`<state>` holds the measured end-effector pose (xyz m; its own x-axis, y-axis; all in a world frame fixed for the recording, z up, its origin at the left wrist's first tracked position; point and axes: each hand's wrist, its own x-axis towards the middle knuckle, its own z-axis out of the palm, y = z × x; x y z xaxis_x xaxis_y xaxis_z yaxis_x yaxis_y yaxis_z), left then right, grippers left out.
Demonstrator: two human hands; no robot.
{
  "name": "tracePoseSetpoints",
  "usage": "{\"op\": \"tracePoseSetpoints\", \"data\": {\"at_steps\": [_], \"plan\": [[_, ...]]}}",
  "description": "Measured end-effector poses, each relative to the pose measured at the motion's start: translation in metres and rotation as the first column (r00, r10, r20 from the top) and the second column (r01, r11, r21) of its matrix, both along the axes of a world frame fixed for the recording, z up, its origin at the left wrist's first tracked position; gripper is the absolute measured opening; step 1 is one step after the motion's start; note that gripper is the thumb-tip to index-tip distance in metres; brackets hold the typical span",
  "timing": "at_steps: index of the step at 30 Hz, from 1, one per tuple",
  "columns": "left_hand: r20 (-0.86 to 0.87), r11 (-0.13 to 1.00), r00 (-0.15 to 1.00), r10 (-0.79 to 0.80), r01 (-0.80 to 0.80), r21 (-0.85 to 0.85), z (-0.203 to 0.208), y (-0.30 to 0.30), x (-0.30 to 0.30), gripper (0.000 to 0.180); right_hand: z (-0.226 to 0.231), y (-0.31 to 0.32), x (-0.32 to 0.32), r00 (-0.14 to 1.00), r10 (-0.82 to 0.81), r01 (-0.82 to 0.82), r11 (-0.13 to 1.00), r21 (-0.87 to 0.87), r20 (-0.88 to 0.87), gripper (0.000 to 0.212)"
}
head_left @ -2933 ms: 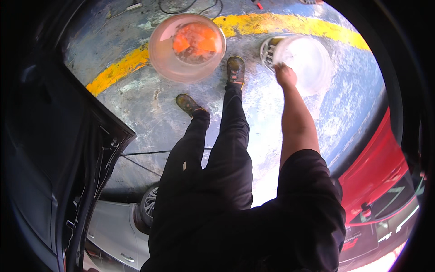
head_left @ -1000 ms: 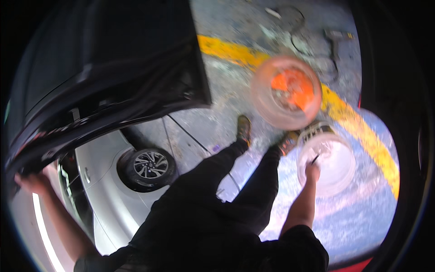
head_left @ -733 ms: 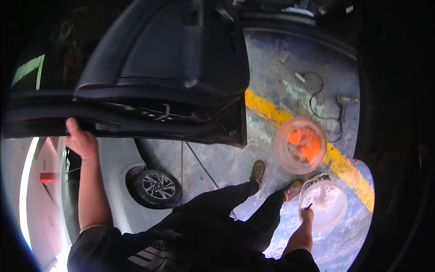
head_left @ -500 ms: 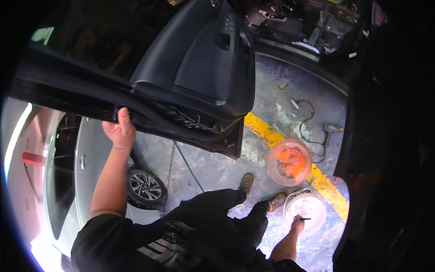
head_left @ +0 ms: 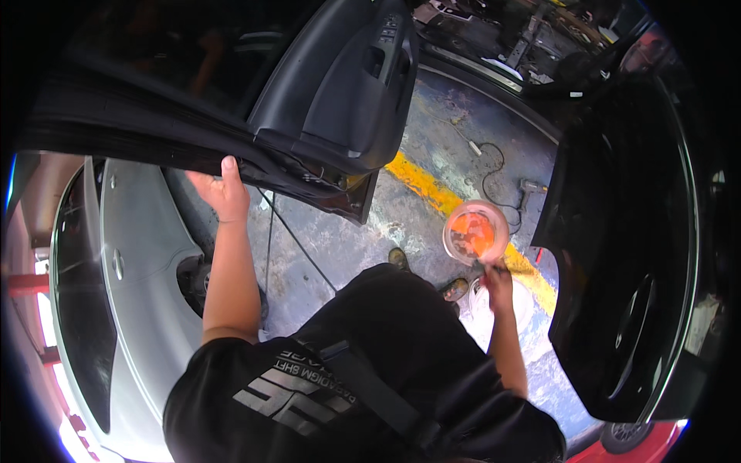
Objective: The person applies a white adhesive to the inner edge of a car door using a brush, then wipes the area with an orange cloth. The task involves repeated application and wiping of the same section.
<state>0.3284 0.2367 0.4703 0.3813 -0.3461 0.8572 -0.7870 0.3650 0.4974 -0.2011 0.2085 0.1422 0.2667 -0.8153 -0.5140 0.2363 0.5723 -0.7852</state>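
A black car door (head_left: 309, 131) with its dark inner trim panel stands open at the upper left. My left hand (head_left: 224, 193) grips its edge, thumb raised against the inner side and fingers partly hidden. Low on my right, my right hand (head_left: 498, 282) is closed around a thin dark tool, too smeared by motion to name. That hand is beside the rim of a clear round tub (head_left: 498, 216) with orange pieces inside. Below the tub, partly behind my right forearm, is a white bucket (head_left: 515, 305).
A silver car (head_left: 143, 231) stands on the left. Another black car panel (head_left: 617, 270) rises on the right. A corded gun-shaped power tool (head_left: 529, 189) lies on the worn floor near a yellow line (head_left: 421, 181). A dark hose (head_left: 305, 261) crosses the floor.
My right hand has come up from over the white bucket to the orange-filled tub's near edge. My left hand keeps its hold on the door. The whole view has shifted.
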Motion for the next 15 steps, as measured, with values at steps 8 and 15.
{"op": "tracePoseSetpoints", "data": {"at_steps": [8, 15], "plan": [[0.07, 0.998, 0.996, -0.053, 0.055, -0.03, 0.03, -0.014, 0.009, 0.044, 0.15, -0.153, 0.267, 0.889, 0.18, -0.456, 0.428, -0.78, -0.421, 0.029], [0.087, 0.999, 0.996, -0.009, 0.013, -0.048, 0.023, -0.009, 0.017, 0.054, 0.152, -0.297, 0.397, 0.649, 0.009, -0.755, 0.136, -0.642, -0.761, 0.027]]}}
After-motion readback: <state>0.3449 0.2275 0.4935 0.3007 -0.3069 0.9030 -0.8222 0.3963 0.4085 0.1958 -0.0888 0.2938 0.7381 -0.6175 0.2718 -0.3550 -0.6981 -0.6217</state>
